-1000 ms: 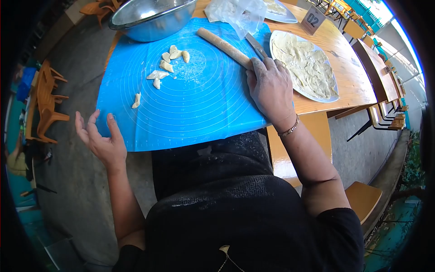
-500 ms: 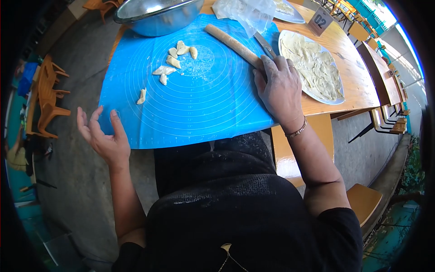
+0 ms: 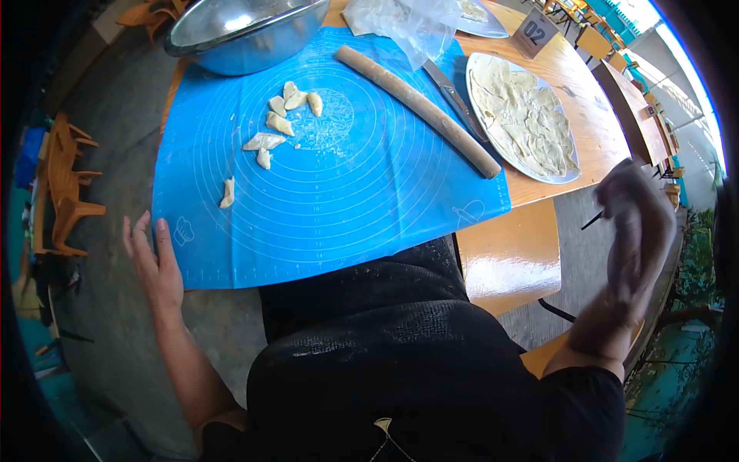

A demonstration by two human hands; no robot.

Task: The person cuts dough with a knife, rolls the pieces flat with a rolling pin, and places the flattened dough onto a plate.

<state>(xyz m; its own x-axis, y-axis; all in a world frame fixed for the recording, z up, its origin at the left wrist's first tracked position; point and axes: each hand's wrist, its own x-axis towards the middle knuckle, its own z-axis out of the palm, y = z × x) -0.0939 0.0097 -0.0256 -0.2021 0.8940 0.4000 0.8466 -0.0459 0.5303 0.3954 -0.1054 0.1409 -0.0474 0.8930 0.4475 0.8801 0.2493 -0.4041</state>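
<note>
My left hand [image 3: 155, 266] is open, fingers stretched out, at the near left corner of the blue silicone mat [image 3: 331, 223]; it holds nothing. Off to the right, past the table edge, my right hand [image 3: 635, 223] is raised and smeared by motion, so its fingers cannot be read. A floury wooden rolling pin [image 3: 419, 112] lies slanted across the right part of the mat. Several small dough pieces [image 3: 279, 123] lie left of the mat's middle, one [image 3: 228, 192] apart from the others. Flattened dough sheets [image 3: 523, 115] cover a white plate [image 3: 493, 137] on the right.
A large metal bowl [image 3: 254, 38] stands at the back left. Between rolling pin and plate lies a knife [image 3: 454, 100], near a clear plastic bag [image 3: 408, 27]. A "02" sign [image 3: 533, 32] and another plate [image 3: 496, 29] are at the back. A chair [image 3: 512, 254] is beside me.
My right hand has let go of the rolling pin and swung right, off the table. My left hand has moved slightly down and left. The view has shifted a little.
</note>
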